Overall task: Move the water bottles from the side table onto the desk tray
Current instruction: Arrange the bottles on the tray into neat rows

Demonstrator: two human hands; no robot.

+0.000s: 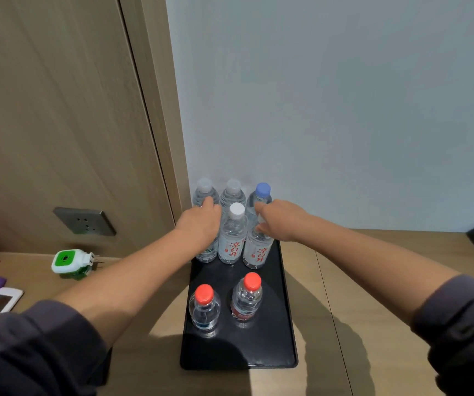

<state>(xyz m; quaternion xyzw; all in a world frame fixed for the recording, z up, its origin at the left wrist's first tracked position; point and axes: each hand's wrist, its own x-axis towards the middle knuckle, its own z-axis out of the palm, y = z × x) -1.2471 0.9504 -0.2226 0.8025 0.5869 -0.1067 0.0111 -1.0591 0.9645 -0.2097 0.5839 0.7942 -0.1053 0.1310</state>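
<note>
step: set-down, as i judge it. the black tray (276, 338) lies on the desk (344, 281) and carries eight upright bottles. whether more wait elsewhere i cannot tell.

left hand (200, 224), 11 o'clock on the tray: fingers curled round the upper part of the green-label bottle (207, 251), its cap hidden under the hand.

right hand (280, 221), 1 o'clock: thumb and fingers pinch the neck of the right labelled bottle (258, 251), cap also hidden.

next move: i would let go and lift straight up. the neighbours stand touching or just beside, so a sideways pull could topple the row.

labels: the green one is too small to read. the middle white-cap bottle (233, 238) and the right one show red chinese characters, which i read as 凉白开. the red-cap bottle (246, 298) at 5 o'clock has a red label, unreadable.
</note>
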